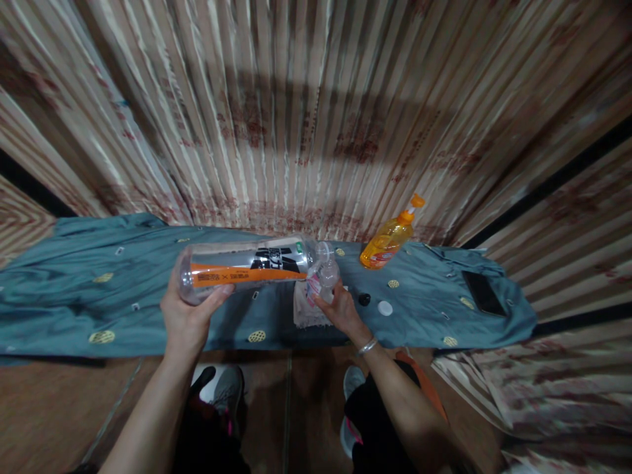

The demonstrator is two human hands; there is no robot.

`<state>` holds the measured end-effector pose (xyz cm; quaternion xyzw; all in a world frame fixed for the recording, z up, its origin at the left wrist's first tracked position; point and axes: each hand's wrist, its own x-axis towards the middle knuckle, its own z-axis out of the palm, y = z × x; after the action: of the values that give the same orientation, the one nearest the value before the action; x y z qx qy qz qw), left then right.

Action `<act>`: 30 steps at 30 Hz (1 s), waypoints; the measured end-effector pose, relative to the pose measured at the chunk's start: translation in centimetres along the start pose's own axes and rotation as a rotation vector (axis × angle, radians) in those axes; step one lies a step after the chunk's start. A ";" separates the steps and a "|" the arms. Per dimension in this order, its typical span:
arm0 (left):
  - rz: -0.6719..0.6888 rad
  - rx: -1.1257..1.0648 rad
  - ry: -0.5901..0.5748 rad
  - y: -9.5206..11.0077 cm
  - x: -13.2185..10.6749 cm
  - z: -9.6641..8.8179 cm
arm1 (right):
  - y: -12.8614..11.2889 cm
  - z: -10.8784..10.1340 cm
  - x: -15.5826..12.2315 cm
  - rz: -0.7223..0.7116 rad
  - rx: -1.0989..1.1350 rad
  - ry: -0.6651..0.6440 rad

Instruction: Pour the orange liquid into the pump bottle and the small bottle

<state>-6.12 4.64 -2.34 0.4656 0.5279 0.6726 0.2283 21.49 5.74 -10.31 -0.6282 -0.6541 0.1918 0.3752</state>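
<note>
My left hand (pixel 190 319) is wrapped round the base of a large clear plastic bottle (pixel 222 271) with an orange, silver and black label. The bottle lies nearly level in the air, its neck pointing right. At its mouth is a small clear plastic bottle (pixel 328 271), gripped by my right hand (pixel 342 308) from below. Whether the two mouths touch I cannot tell. A folded pale cloth with pink marks (pixel 305 315) lies below the small bottle. Just right of my right hand are a black cap (pixel 364 299) and a white cap (pixel 385 308).
A pump bottle of orange liquid (pixel 388 242) stands at the back right. A dark phone (pixel 482 293) lies near the right end of the teal patterned cloth (pixel 276 329) covering the narrow table. Striped curtains (pixel 296 118) hang close behind and at the sides.
</note>
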 end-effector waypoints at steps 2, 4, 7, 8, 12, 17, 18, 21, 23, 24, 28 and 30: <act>-0.026 -0.025 -0.008 -0.2 0.0 0.0 | 0.0 0.1 0.0 0.015 -0.003 -0.008; -0.038 -0.046 -0.005 -0.3 0.0 -0.1 | 0.0 0.1 0.1 0.035 -0.015 -0.007; -0.058 -0.061 0.000 -0.4 0.1 0.0 | 0.0 0.2 0.1 0.039 -0.024 0.009; -0.066 -0.063 0.002 -0.4 0.1 0.0 | 0.0 0.2 0.1 0.032 -0.019 0.010; -0.064 -0.043 0.009 -0.2 0.1 0.0 | 0.0 0.1 0.0 0.009 0.005 0.005; -0.049 -0.042 0.002 0.0 0.0 0.0 | 0.2 0.1 0.0 -0.008 0.034 0.008; -0.051 -0.043 0.001 0.1 0.0 0.0 | 0.2 0.1 0.0 -0.009 0.035 0.009; -0.061 -0.050 0.010 0.3 0.0 0.1 | 0.2 0.2 0.0 -0.002 0.026 0.011; -0.061 -0.068 0.012 0.3 0.0 0.2 | 0.1 0.2 0.0 0.000 0.016 0.014; -0.057 -0.076 0.010 0.3 0.1 0.2 | 0.1 0.2 0.0 0.000 0.012 0.014; -0.053 -0.092 0.000 0.2 0.1 0.2 | 0.1 0.2 0.1 0.009 0.011 0.001; -0.058 -0.095 0.009 0.3 0.0 0.2 | 0.1 0.1 0.1 0.008 0.026 -0.012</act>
<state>-5.89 4.69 -2.05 0.4358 0.5097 0.6920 0.2673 21.45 5.85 -10.45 -0.6247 -0.6514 0.2053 0.3785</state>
